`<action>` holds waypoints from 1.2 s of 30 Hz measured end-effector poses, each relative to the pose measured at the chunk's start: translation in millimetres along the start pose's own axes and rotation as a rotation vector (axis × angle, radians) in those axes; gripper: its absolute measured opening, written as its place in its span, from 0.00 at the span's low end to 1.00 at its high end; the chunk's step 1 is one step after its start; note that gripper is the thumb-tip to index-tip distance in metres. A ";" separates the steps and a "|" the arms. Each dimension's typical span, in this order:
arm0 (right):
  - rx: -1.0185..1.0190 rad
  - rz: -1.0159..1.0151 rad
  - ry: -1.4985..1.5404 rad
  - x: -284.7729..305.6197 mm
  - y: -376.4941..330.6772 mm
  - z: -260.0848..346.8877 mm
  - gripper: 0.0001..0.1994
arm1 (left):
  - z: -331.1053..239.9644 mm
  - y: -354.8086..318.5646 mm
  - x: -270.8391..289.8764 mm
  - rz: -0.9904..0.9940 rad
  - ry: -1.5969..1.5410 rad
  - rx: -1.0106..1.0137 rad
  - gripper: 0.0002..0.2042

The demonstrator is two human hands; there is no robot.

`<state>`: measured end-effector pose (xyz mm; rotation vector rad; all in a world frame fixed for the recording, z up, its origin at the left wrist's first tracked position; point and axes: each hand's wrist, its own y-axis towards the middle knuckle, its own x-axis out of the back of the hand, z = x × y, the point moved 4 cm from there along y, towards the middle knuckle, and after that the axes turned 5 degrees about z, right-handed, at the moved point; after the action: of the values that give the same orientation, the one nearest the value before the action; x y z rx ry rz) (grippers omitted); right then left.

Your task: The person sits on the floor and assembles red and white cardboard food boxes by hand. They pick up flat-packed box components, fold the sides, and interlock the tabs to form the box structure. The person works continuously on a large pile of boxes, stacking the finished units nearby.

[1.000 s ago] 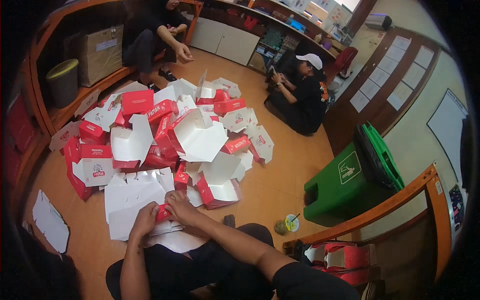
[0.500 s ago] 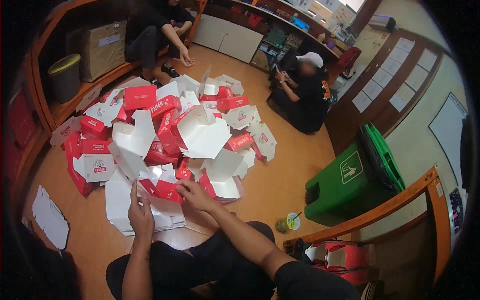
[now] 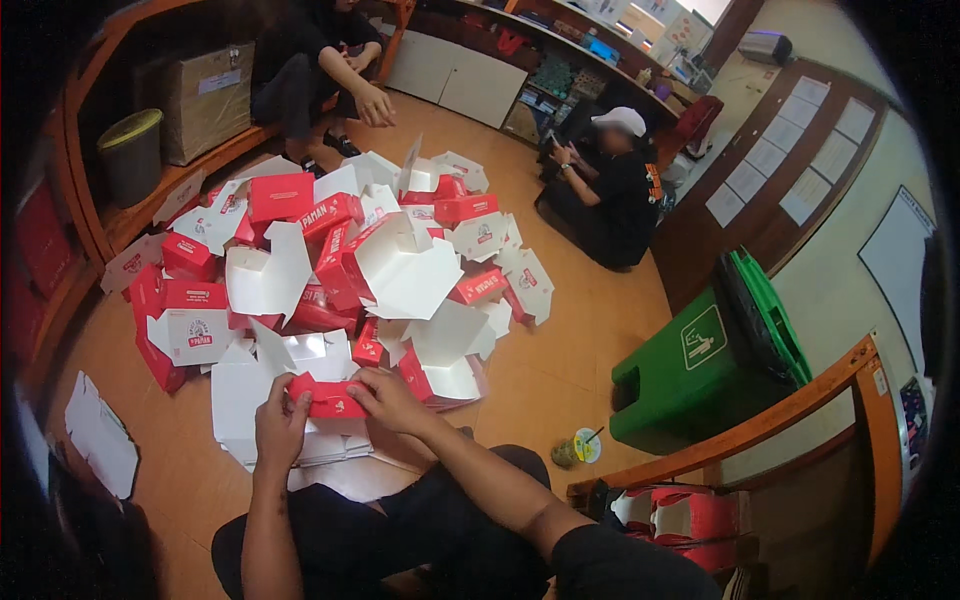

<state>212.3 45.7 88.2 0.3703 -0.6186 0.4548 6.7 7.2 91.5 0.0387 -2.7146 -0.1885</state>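
A partly folded red and white cardboard food box [image 3: 335,398] is between my two hands, its red side toward me and a white flap standing up behind. My left hand [image 3: 281,420] grips its left end, thumb on the red face. The right end is pinched by my right hand [image 3: 390,402], thumb and fingers at the edge. Under and beside it lies a stack of flat white cardboard blanks [image 3: 235,415]. Just beyond, a large heap of folded open-lidded boxes [image 3: 405,272] covers the floor.
A drink cup with a straw [image 3: 577,449] stands on the floor to the right, near a green wheeled bin [image 3: 680,350]. An orange shelf frame [image 3: 780,420] is at the lower right. Loose white cardboard [image 3: 100,435] lies left. Two people [image 3: 610,185] sit beyond the heap.
My left hand has moved from flat beside the box to gripping its left end. The box's red side now lies level between both hands. The far-left person's hand has shifted.
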 end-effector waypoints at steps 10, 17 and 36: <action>0.031 0.036 0.007 2.2 -1.2 3.7 0.12 | -1.7 -6.4 -4.2 -0.191 0.218 -0.240 0.20; 0.038 0.080 0.019 5.7 -5.4 9.6 0.10 | -13.4 -4.9 -9.5 0.067 0.189 -0.102 0.18; 0.005 -0.437 0.530 95.0 4.2 31.9 0.10 | 79.8 -4.7 27.0 -0.734 -0.009 0.189 0.24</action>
<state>263.9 62.5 172.6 0.3589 -0.0143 0.1206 -50.7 11.1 29.7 1.0871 -2.5901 -0.1358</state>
